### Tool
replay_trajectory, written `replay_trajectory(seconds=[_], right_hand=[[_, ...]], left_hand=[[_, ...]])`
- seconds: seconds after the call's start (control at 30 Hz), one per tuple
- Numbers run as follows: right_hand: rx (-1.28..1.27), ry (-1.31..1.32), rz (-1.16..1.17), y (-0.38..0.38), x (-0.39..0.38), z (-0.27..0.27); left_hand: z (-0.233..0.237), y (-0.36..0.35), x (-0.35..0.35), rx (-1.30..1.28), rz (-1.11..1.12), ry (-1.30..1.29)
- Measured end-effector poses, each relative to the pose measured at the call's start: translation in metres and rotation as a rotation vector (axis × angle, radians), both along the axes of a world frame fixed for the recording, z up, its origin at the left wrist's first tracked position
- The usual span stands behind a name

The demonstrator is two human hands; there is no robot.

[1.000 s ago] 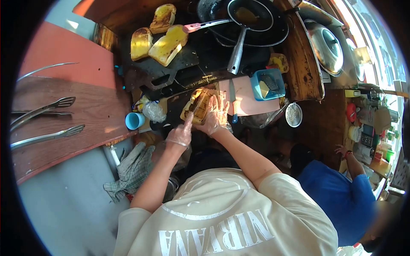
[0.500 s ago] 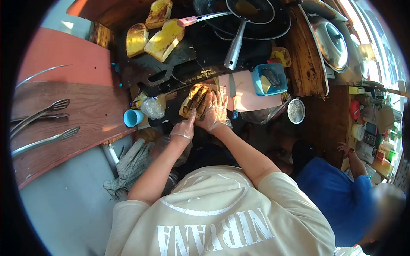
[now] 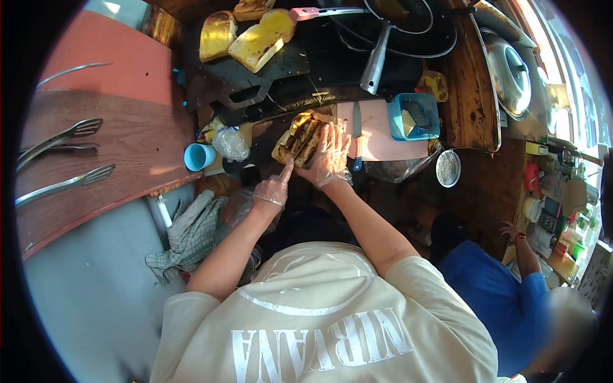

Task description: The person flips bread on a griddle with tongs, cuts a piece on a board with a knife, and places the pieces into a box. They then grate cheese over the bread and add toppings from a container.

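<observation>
A thick piece of toast (image 3: 299, 137) with dark brown filling or topping in strips lies below the black stove edge. My right hand (image 3: 329, 156), in a clear plastic glove, rests flat along the toast's right side with its fingers stretched out. From the near left, my left hand (image 3: 271, 189), also gloved, points its index finger at the toast's near edge and seems to touch it. Its other fingers are curled, with nothing visible in them. Right of the toast, a knife (image 3: 357, 134) with a blue handle lies on a pink cutting board (image 3: 381, 142).
Browned bread slices (image 3: 257, 48) lie on the black stove plate, beside a pink-handled tool (image 3: 306, 13) and pans (image 3: 377, 60). A blue container (image 3: 415, 131) holds a grater. Left are a blue cup (image 3: 199, 156) and tongs (image 3: 76, 129). A person in blue (image 3: 485, 300) is at right.
The view has shifted, so the stove things sit higher. My left fingertip has drawn back slightly toward the toast's near edge. My right hand stays along its right side.
</observation>
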State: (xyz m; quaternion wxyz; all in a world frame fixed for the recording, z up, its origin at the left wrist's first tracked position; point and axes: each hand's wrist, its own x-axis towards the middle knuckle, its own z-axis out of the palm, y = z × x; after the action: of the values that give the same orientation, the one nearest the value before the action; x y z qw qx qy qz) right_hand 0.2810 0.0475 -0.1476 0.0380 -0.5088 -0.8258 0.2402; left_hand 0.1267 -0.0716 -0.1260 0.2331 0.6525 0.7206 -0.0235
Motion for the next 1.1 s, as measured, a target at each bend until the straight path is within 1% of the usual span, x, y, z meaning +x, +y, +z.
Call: replay_trajectory(seconds=[0.07,0.17,0.27,0.33,0.4,0.43,0.5,0.6,0.63,0.7,0.73,0.8,0.83,0.87,0.9,0.93,1.0,1.03,1.1], right_hand=[[-0.014,0.011,-0.025,0.0,0.0,0.001],[0.006,0.045,0.018,0.002,0.0,-0.006],[0.008,0.029,0.006,0.001,-0.003,-0.002],[0.042,0.045,0.013,0.001,-0.003,-0.003],[0.01,-0.041,0.031,0.002,-0.003,-0.004],[0.01,-0.04,0.032,0.003,-0.003,-0.006],[0.048,0.065,0.01,0.0,-0.003,-0.009],[0.057,0.029,0.016,0.001,-0.003,-0.008],[0.03,-0.012,0.023,0.003,-0.003,-0.004],[0.032,0.022,0.027,0.005,-0.003,-0.004],[0.037,0.053,0.028,0.004,-0.002,-0.006],[0.054,0.064,0.027,0.002,-0.001,-0.009],[0.071,0.073,0.027,0.003,-0.002,-0.01],[0.073,0.08,0.022,0.004,-0.001,-0.011],[0.063,0.086,0.03,0.005,0.0,-0.012],[0.053,0.093,0.038,0.005,0.0,-0.011],[0.062,0.134,0.037,0.002,0.0,-0.013],[0.076,0.164,0.035,0.004,0.001,-0.008],[0.039,0.072,0.066,0.006,0.011,0.013]], left_hand=[[-0.02,-0.008,-0.001,0.029,-0.004,0.002],[-0.033,-0.01,0.003,0.084,-0.01,0.003],[-0.031,-0.013,0.004,0.082,0.009,0.01],[-0.02,-0.009,0.002,0.074,0.018,0.007],[-0.01,-0.01,0.002,-0.074,0.026,0.021],[-0.012,-0.005,0.002,-0.073,0.027,0.022],[-0.015,0.002,0.004,-0.007,0.016,-0.004],[-0.009,-0.005,0.003,0.001,0.052,-0.008],[-0.012,-0.014,0.0,0.0,0.057,-0.007],[-0.012,-0.048,-0.009,0.147,0.039,0.05],[-0.001,-0.058,-0.011,0.143,0.035,0.054],[0.021,-0.074,-0.012,-0.014,0.089,0.037],[0.021,-0.084,-0.014,-0.012,0.086,0.043],[0.018,-0.094,-0.016,0.069,0.081,0.039],[0.025,-0.097,-0.016,0.148,0.075,0.034],[0.034,-0.1,-0.015,0.148,0.07,0.041],[0.059,-0.102,-0.015,-0.183,0.105,0.107],[0.072,-0.107,-0.014,-0.173,0.093,0.111],[0.089,-0.11,-0.012,-0.01,0.262,0.01]])
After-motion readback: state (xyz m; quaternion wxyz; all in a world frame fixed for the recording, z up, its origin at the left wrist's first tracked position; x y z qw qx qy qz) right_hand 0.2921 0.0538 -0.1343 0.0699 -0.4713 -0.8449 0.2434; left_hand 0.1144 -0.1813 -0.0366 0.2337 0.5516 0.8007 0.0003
